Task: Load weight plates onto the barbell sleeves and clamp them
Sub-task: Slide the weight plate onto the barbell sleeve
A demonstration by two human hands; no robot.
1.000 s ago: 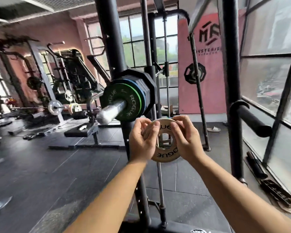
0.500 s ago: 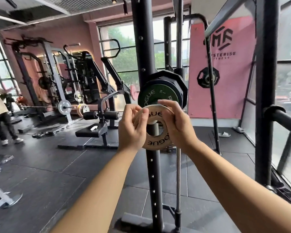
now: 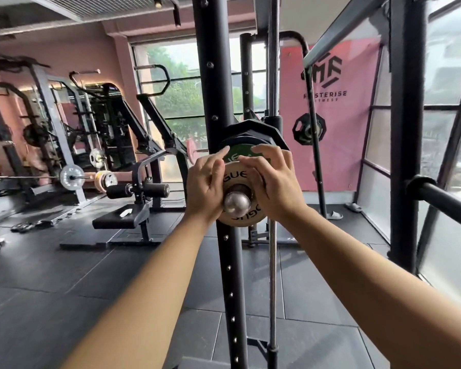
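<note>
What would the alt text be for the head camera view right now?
Two bare hands, left hand and right hand, slide a small tan plate onto the steel barbell sleeve, toward a green plate already loaded. Behind stand a black rack upright and gym machines.

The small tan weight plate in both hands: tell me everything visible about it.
The small tan weight plate is a round, matte disc, seemingly rubber-coated, with partly covered black lettering. It stands upright, facing the camera, its centre hole threaded over the shiny steel barbell sleeve end, which pokes through. The left hand and right hand grip its two sides, fingers over its upper face. Behind it sit a green plate and larger black plates.
</note>
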